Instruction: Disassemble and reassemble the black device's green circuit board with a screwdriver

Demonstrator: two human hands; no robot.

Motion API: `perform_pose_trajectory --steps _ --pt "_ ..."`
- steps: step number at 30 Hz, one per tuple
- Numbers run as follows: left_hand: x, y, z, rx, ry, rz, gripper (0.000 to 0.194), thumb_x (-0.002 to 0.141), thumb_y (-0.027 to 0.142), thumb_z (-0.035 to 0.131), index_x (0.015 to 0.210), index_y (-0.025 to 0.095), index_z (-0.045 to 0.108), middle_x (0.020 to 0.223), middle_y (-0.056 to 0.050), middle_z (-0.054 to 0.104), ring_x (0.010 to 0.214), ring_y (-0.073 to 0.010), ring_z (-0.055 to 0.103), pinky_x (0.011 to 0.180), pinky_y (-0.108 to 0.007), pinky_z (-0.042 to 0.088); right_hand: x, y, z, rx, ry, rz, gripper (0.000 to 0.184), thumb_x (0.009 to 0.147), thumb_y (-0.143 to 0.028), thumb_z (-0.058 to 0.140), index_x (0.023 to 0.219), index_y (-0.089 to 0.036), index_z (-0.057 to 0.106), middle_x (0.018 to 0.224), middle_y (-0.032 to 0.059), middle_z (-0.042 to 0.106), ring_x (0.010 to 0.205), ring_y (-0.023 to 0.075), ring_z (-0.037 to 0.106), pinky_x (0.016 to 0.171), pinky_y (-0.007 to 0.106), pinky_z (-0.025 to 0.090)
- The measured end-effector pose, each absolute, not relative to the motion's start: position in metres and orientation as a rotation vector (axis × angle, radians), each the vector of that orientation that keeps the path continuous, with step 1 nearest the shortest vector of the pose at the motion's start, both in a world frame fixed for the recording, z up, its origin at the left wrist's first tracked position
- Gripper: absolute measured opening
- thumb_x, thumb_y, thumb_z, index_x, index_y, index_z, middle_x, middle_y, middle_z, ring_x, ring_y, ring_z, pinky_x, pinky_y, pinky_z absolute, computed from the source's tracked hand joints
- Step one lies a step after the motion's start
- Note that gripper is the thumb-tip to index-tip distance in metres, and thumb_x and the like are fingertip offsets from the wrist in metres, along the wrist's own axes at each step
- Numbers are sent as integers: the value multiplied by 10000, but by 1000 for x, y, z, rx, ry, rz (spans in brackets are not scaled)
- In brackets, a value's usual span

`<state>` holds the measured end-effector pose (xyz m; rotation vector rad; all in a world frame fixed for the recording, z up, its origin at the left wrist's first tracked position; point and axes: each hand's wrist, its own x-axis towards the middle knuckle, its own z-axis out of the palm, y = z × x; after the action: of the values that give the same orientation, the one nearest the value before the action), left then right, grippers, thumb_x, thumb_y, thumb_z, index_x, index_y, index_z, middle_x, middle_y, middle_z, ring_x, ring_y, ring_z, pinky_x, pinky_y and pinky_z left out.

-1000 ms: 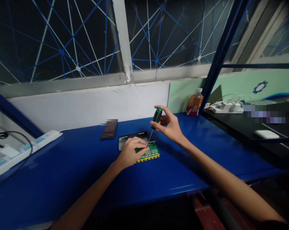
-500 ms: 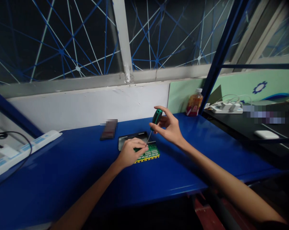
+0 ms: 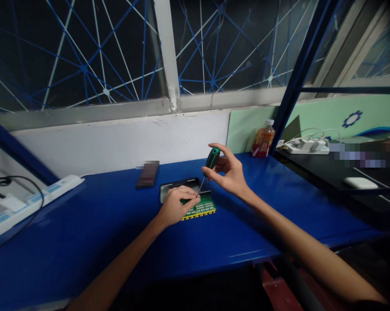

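A green circuit board (image 3: 202, 207) with a yellow edge lies on the blue table (image 3: 85, 242), in front of a dark metal tray (image 3: 178, 186). My left hand (image 3: 175, 206) rests on the board's left part, fingers curled and pinched near the screwdriver's tip. My right hand (image 3: 229, 172) grips the green-and-black handle of a screwdriver (image 3: 209, 164) between thumb and fingers. The thin shaft slants down to the board beside my left fingertips.
A dark flat object (image 3: 147, 174) lies behind the tray. A white power strip (image 3: 26, 203) with a black cable sits at the far left. A bottle (image 3: 263, 139) stands at the back right. Another power strip (image 3: 306, 147) and a white case (image 3: 357, 182) rest on the black desk.
My right hand's fingers have shifted slightly on the screwdriver handle. The left hand and the board stay in place.
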<state>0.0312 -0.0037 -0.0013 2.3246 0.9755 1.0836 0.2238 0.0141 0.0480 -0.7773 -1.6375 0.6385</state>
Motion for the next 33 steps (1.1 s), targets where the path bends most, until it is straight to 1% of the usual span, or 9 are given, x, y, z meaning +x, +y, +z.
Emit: perform_pose_trajectory --steps 5,10,13,17,19,22,27,33 --pt "31 -4 0 2337 965 1057 144 829 221 621 776 161 740 832 -79 727 823 -204 656 763 -337 522 224 14 48 -782 -1666 598 623 744 -373 654 1296 -253 392 652 -50 540 514 143 590 541 312 517" --pt "30 -2 -1 2368 945 1041 173 851 252 599 794 171 740 845 -73 721 833 -198 652 778 -336 519 224 13 47 -773 -1669 588 613 752 -371 650 1297 -261 391 656 -44 540 518 142 584 535 306 510" --pt "29 -1 -2 2420 955 1041 190 838 317 622 894 174 733 918 -84 716 878 -208 647 808 -352 514 225 13 48 -780 -1678 576 617 760 -382 635 1308 -256 380 667 -41 545 521 139 583 539 302 507" --pt "27 -2 -4 2599 1057 936 377 765 448 680 1062 215 681 1104 -88 671 1032 -264 595 904 -450 448 232 17 50 -834 -1707 490 599 771 -378 614 1311 -247 389 671 -36 544 541 142 578 567 305 504" --pt "27 -4 -4 2672 1094 840 431 748 508 672 1088 243 665 1150 -79 647 1078 -283 565 919 -490 414 237 20 51 -869 -1731 445 587 775 -370 605 1310 -249 395 663 -36 540 535 143 567 571 308 500" --pt "28 -6 -6 2728 1109 744 502 704 575 677 1097 263 661 1168 -75 627 1089 -296 548 927 -510 385 243 24 51 -906 -1784 376 576 776 -359 595 1308 -246 407 661 -32 535 547 149 557 584 312 492" --pt "28 -6 -9 2757 1099 720 488 704 558 686 1107 284 656 1175 -64 611 1092 -291 531 943 -507 364 243 26 48 -886 -1865 319 555 791 -364 568 1306 -221 416 664 -34 516 553 137 529 579 292 472" --pt "27 -6 -8 2776 1104 691 472 719 548 680 1100 270 661 1174 -73 609 1104 -287 520 940 -498 366 240 26 43 -867 -1918 297 550 804 -374 556 1312 -209 424 642 -42 494 532 124 504 536 269 444"
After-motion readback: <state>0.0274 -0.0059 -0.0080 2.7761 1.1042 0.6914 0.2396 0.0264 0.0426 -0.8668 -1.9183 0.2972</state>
